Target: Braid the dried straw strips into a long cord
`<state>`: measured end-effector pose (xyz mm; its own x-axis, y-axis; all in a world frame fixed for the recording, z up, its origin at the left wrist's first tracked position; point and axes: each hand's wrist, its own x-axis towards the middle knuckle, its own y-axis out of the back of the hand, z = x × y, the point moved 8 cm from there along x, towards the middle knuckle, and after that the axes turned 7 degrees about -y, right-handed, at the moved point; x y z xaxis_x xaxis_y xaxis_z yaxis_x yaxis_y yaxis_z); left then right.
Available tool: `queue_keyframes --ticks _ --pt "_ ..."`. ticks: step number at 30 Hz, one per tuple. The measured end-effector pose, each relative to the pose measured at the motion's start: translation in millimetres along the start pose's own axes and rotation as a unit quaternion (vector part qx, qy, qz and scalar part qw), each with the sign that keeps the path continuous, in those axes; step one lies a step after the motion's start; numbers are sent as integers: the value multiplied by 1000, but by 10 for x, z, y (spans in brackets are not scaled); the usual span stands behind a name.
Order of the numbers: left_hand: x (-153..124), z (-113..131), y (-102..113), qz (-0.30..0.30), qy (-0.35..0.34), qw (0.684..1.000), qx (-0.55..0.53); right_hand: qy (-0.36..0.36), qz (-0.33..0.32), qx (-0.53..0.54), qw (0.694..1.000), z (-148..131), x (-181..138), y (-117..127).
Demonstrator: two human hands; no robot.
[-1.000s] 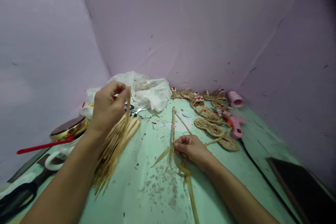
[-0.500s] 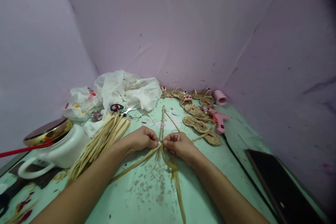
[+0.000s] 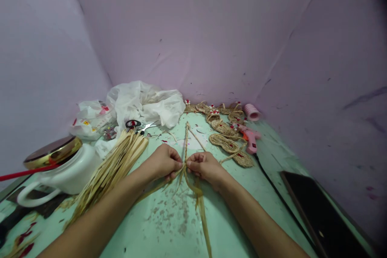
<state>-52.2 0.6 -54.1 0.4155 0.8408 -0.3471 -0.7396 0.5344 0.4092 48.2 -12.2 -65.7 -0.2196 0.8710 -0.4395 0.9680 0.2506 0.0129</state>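
Both hands meet over the middle of the table at the near end of a thin braid [image 3: 186, 141] of dried plant fibre. My left hand [image 3: 167, 162] is closed, pinching a pale fibre strip between thumb and fingers; the strip trails toward me under the left forearm. On the other side my right hand [image 3: 205, 167] pinches strands at the same spot, its fingertips nearly touching the left ones. A loose flat fibre strip [image 3: 204, 217] hangs down from the join toward the near edge. The braid runs away from me and folds back to the right.
Left: a bundle of dry strips [image 3: 110, 173], scissors [image 3: 146, 127], a white teapot [image 3: 75, 171] and plastic bags [image 3: 142, 102]. Right: coiled braided soles [image 3: 225, 143], a pink glue gun [image 3: 250, 139] with a black cord, a pink spool [image 3: 252, 112] and a dark flat slab [image 3: 320, 213].
My left fingers have curled further in around the pale strip, whose end no longer sticks up between the hands. The right hand holds nearly the same position. The view has shifted slightly.
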Motion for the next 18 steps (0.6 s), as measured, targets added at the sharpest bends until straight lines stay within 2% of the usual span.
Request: queue_keyframes --ticks 5,8,14,18 --pt "-72 175 16 30 -68 991 113 7 -6 3 1000 1 2 5" --pt "-91 229 24 54 -86 982 162 8 -9 10 1000 6 4 8" --pt "-68 243 6 74 -114 970 202 -2 -5 12 1000 12 4 5" --pt "-21 216 25 80 -120 971 190 -9 7 8 1000 16 10 28"
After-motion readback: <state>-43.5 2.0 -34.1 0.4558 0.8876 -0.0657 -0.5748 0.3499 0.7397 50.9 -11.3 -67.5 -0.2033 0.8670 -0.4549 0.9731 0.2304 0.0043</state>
